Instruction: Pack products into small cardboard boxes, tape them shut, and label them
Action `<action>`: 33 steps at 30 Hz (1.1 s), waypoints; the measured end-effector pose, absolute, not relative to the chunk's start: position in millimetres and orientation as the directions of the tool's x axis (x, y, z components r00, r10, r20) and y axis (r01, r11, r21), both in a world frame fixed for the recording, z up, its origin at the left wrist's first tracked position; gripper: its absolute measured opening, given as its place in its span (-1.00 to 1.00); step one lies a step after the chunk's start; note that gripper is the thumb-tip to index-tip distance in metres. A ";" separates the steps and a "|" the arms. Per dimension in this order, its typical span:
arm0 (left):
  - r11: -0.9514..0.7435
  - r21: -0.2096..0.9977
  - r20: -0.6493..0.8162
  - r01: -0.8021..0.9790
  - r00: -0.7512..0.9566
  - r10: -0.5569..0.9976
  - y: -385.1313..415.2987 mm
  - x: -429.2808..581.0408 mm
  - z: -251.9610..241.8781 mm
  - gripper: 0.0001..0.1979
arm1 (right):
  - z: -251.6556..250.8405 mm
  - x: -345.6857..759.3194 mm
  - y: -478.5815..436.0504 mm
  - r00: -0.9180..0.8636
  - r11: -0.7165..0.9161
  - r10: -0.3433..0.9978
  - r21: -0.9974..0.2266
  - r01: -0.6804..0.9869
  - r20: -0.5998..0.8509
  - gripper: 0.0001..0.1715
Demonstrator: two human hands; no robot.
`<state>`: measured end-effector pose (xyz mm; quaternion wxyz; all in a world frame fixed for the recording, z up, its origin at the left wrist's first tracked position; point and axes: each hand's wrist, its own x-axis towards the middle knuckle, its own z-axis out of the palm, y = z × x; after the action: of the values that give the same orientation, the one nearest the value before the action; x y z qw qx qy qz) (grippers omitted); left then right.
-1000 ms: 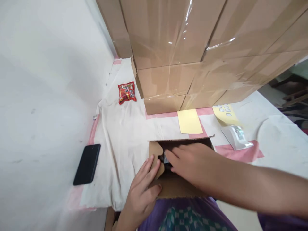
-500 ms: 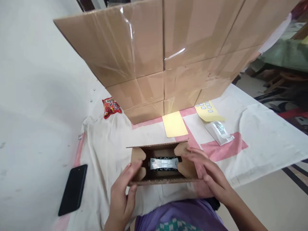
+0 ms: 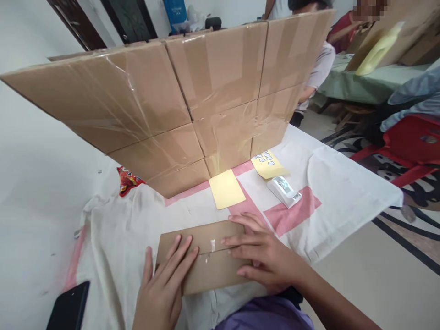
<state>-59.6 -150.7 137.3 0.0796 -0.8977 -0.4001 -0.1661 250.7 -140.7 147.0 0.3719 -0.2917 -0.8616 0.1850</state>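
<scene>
Head view shows your box (image 3: 215,272), wide open just before, with its top flaps (image 3: 203,239) now down and the thing inside hidden, near you on the worktop (image 3: 347,197), while your left hand (image 3: 167,279) and right hand (image 3: 266,252) lie spread on it, gripping nothing.

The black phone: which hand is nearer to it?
Left. The left hand lies on the box's left part, right of the phone; the right hand is at the box's opposite end, farther away.
</scene>
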 end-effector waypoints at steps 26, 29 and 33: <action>-0.577 0.021 0.395 0.816 0.523 0.755 -166.4 -32.8 129.5 -0.22 | 132.8 436.5 -50.3 0.228 -0.711 0.681 -0.555 0.431 -0.696 -0.57; -0.558 0.040 0.413 0.829 0.495 0.764 -169.1 -30.6 130.3 -0.22 | 134.1 427.7 -51.4 0.245 -0.727 0.674 -0.569 0.384 -0.697 -0.63; -0.558 0.049 0.414 0.828 0.492 0.766 -170.7 -29.6 130.1 -0.22 | 132.9 416.6 -60.0 0.303 -0.720 0.694 -0.625 0.303 -0.653 -0.65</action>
<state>-29.6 -170.7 130.1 0.0786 -0.8600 -0.4635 -0.1983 416.6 -60.0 132.9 0.1966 -0.7827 -0.3187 0.4971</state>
